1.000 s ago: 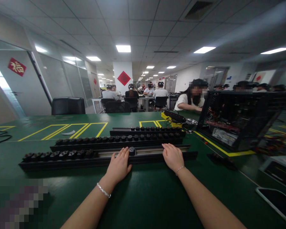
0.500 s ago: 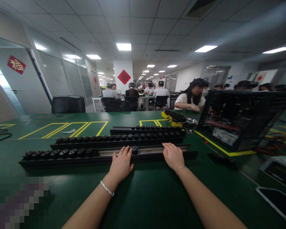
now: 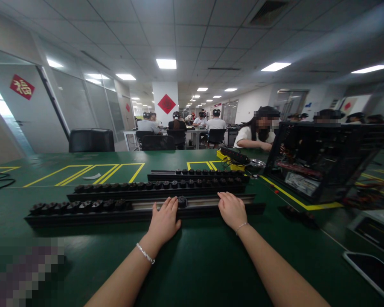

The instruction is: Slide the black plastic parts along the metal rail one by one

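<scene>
Three long black rails lie across the green table, one behind another. The nearest rail (image 3: 83, 215) carries several black round pieces along its left half, and its right half is a bare metal channel. My left hand (image 3: 163, 221) lies on this rail with fingers stretched, its fingertips touching a single black round piece (image 3: 181, 200) in the channel. My right hand (image 3: 232, 209) rests flat on the same rail further right, fingers extended and holding nothing. The middle rail (image 3: 147, 187) and far rail (image 3: 198, 174) are lined with the same black pieces.
An open black computer case (image 3: 320, 157) stands at the right by yellow floor-style tape lines. A black power strip (image 3: 233, 155) and metal bowl (image 3: 256, 163) lie behind the rails. A person (image 3: 259, 134) sits across; others sit further back. A black chair (image 3: 91, 141) stands far left.
My left hand has crept slightly right along the nearest rail, with the single black piece shifting right alongside its fingertips. My right hand has stayed in place.
</scene>
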Motion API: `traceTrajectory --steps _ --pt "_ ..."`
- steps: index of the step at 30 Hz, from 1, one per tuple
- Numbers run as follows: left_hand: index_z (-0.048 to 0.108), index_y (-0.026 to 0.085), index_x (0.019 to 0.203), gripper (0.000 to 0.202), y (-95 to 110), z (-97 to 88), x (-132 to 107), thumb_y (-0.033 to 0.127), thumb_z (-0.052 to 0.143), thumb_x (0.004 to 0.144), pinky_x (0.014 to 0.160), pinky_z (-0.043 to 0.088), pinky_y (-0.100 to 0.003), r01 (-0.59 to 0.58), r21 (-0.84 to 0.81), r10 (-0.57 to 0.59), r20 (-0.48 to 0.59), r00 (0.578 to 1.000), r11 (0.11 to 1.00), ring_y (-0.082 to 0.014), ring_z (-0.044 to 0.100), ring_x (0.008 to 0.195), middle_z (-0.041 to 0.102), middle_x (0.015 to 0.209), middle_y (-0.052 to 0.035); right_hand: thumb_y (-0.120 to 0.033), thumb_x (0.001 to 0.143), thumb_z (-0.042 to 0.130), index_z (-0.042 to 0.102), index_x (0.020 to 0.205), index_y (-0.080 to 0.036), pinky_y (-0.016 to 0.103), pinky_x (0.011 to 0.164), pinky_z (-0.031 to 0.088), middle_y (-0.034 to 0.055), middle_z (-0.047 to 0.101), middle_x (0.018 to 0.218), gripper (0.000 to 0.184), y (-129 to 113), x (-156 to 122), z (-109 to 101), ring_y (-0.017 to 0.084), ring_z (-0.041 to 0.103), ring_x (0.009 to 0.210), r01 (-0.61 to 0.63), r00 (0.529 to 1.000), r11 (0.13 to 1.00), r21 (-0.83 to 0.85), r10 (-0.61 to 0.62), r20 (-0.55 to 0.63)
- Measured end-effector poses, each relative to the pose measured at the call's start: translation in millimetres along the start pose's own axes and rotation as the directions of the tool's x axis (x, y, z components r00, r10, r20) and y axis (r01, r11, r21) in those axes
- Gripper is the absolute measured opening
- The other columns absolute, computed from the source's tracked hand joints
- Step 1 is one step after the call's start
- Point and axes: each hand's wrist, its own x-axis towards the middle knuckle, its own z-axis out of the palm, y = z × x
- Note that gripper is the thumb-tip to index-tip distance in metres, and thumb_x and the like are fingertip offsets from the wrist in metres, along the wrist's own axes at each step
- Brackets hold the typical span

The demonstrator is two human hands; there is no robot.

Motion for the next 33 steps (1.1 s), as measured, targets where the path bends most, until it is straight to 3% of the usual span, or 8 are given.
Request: traceTrajectory --steps 11,20,26,33 --pt "0.034 0.021 0.140 0.061 6.5 2.4 1.4 0.034 0.043 0.080 0.105 0.022 -0.062 0.020 0.014 -0.020 -0.005 1.000 1.000 -0.0304 0.024 0.137 0.034 0.147 -0.0082 -0.025 0.088 0.031 0.061 0.119 -0.023 0.037 0.096 0.033 0.0035 0.060 0.125 0.043 0.7 0.8 1.2 0.019 0.046 0.121 0.001 1.000 1.000 -0.010 -0.001 -0.006" --pt "0.043 0.018 0.131 0.050 9.7 9.3 -4.1 0.031 0.041 0.082 0.109 0.017 -0.057 0.003 -0.033 -0.009 -0.156 0.988 0.999 -0.0274 0.030 0.134 0.038 0.145 -0.0089 -0.025 0.088 0.029 0.060 0.120 -0.021 0.037 0.096 0.032 0.0031 0.059 0.126 0.044 2.0 0.4 0.3 0.019 0.045 0.122 0.010 1.000 1.000 0.009 -0.010 0.000" --pt "0.047 0.021 0.124 0.042 8.4 2.7 -3.8 0.031 0.042 0.083 0.106 0.019 -0.061 -0.023 -0.057 0.015 -0.138 0.990 0.998 -0.0278 0.037 0.130 0.048 0.137 -0.0088 -0.025 0.089 0.030 0.060 0.120 -0.021 0.037 0.097 0.032 0.0032 0.059 0.125 0.044 1.1 0.0 -0.1 0.019 0.045 0.122 0.006 1.000 1.000 0.008 -0.006 -0.002" --pt "0.047 0.022 0.123 0.043 8.6 1.0 -4.6 0.032 0.047 0.081 0.108 0.018 -0.058 -0.023 -0.052 0.016 -0.137 0.990 0.998 -0.0265 0.046 0.121 0.050 0.136 -0.0080 -0.025 0.088 0.030 0.061 0.119 -0.022 0.037 0.096 0.033 0.0038 0.059 0.125 0.044 0.3 0.3 -0.3 0.019 0.045 0.122 0.006 1.000 1.000 -0.007 -0.006 -0.003"
